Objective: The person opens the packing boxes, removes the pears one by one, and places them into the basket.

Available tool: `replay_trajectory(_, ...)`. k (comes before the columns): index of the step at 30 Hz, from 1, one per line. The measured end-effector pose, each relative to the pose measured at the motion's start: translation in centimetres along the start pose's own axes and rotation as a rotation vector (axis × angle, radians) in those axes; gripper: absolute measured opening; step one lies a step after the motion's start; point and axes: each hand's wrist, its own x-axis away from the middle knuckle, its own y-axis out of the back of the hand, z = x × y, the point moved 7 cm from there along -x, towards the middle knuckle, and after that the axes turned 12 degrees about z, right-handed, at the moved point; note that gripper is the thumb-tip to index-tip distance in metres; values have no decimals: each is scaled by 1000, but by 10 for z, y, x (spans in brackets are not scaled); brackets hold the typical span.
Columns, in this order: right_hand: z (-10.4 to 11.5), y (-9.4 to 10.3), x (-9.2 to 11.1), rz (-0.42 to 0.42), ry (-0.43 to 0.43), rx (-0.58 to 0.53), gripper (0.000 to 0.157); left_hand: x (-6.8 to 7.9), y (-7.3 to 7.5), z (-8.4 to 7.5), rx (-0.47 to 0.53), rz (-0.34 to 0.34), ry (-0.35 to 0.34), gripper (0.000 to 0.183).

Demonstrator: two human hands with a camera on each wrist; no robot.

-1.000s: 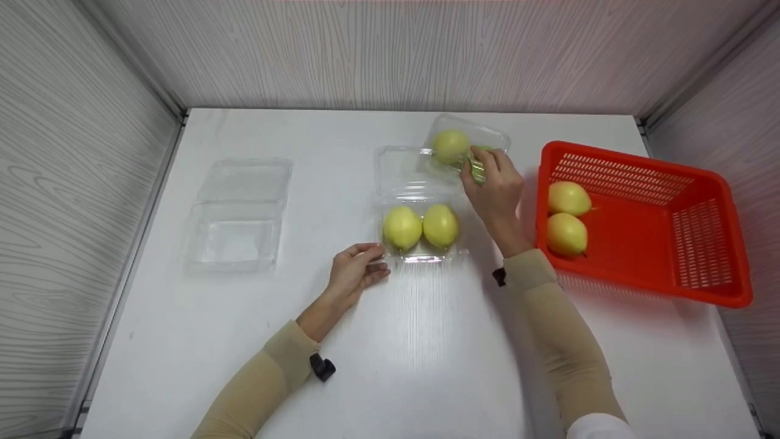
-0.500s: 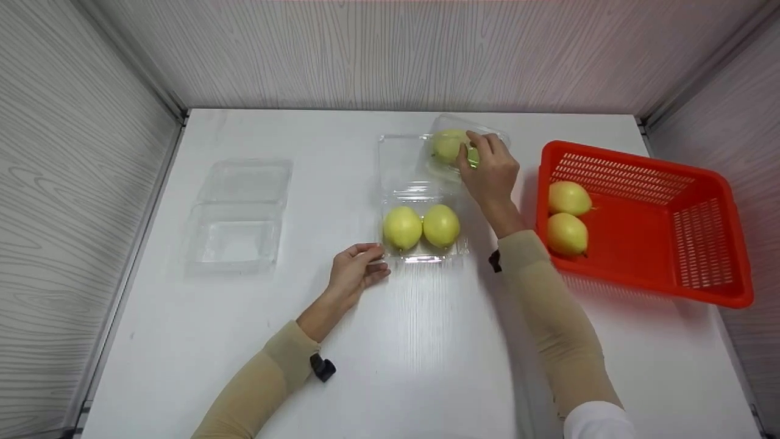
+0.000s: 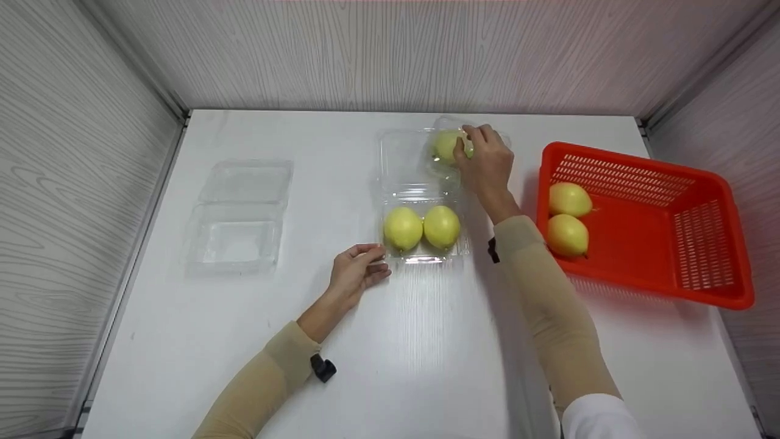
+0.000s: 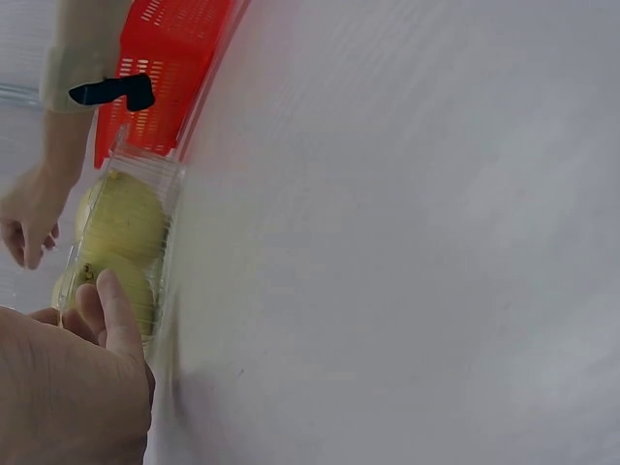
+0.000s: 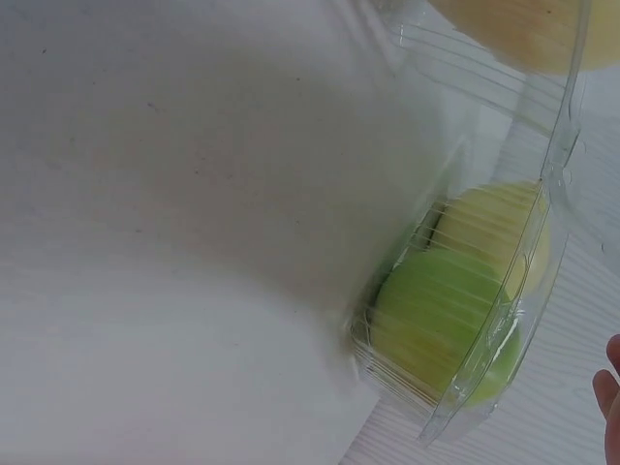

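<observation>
An opened clear plastic clamshell box (image 3: pixel 425 258) holds two yellow pears (image 3: pixel 403 228) side by side; its lid (image 3: pixel 402 160) leans back. My left hand (image 3: pixel 351 274) pinches the box's front left corner, thumb and fingers at the rim in the left wrist view. My right hand (image 3: pixel 489 161) hovers by the lid's far right corner with its fingers loosely bent and a gap between thumb and forefinger. Behind the lid is a second clamshell box (image 5: pixel 407 383), closed, with a yellow pear (image 5: pixel 489 228) and a green fruit (image 5: pixel 436 315); my right hand partly covers it in the head view.
A red plastic basket (image 3: pixel 634 277) with two yellow pears (image 3: pixel 568 235) stands at the right. At the left lies another opened clear clamshell box (image 3: pixel 234 241) with no fruit in it. Wood-grain panels (image 3: pixel 378 55) border the white table (image 3: pixel 420 366) at the back and sides.
My right hand has moved back and slightly left, and the front box's lid has swung back with it. My left hand and the pears have stayed in place.
</observation>
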Motion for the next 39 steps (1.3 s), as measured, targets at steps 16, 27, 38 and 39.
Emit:
replay_trajectory(16,-7,-18,-13,185,-89,17,29,1,0,0,-7,18,-4,12)
replay_trajectory(27,-14,-32,-18,376,-155,4,41,1,0,0,-5,12,-2,10)
replay_trajectory(38,-7,-17,-11,287,-127,-52,45,2,-1,-1,-9,21,-24,10)
replay_trajectory(39,-6,-15,-10,283,-129,-58,46,3,-1,-2,-11,23,-26,10)
